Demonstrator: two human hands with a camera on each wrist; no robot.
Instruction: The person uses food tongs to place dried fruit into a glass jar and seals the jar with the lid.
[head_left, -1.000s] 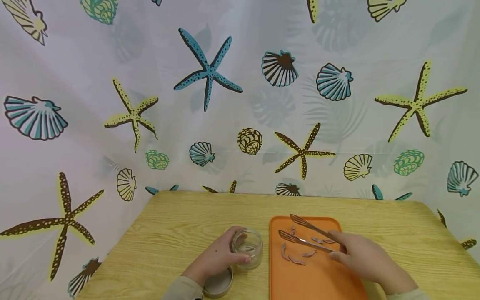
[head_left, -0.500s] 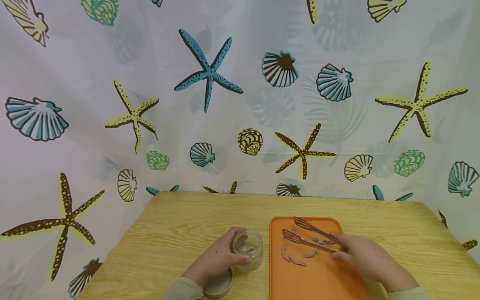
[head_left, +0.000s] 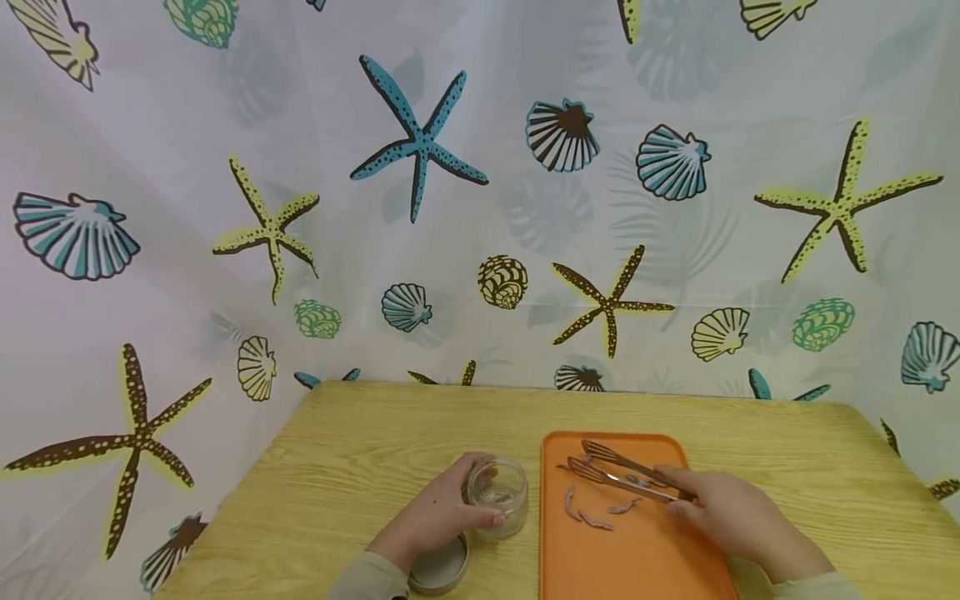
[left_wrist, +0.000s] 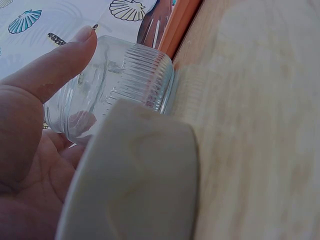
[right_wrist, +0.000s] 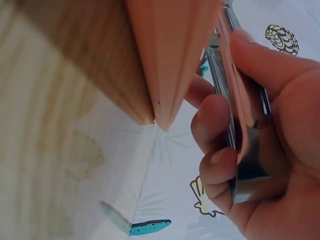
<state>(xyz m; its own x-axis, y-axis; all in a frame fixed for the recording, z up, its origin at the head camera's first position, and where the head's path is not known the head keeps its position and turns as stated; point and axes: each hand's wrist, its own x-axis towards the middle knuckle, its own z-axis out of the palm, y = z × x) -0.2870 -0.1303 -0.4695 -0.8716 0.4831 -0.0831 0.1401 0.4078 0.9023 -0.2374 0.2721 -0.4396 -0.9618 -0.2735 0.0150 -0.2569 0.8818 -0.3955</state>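
My left hand point(head_left: 442, 508) holds a small clear glass jar point(head_left: 504, 508), thumb on the near side and fingers round the back. The jar stands open-topped on the table, and its ribbed wall point(left_wrist: 142, 75) shows in the left wrist view. My right hand point(head_left: 727, 508) grips slotted metal tongs point(head_left: 626, 483), their folded end point(right_wrist: 252, 170) inside my palm. Low over an orange tray point(head_left: 615, 567), the tong tips reach its far left part, close together. Several small greyish-pink curled strips point(head_left: 596, 522) lie on the tray, some partly hidden under the tongs.
A round grey lid point(head_left: 438, 567) lies on the wooden table point(head_left: 360, 450) beside my left wrist, partly covered by it. The jar stands just left of the tray's edge. A white curtain point(head_left: 450, 250) with starfish and shells hangs behind and at both sides.
The tong arms have drawn closer together at the tips. A strip near the tips now shows further left. My left hand and the jar have stayed in place.
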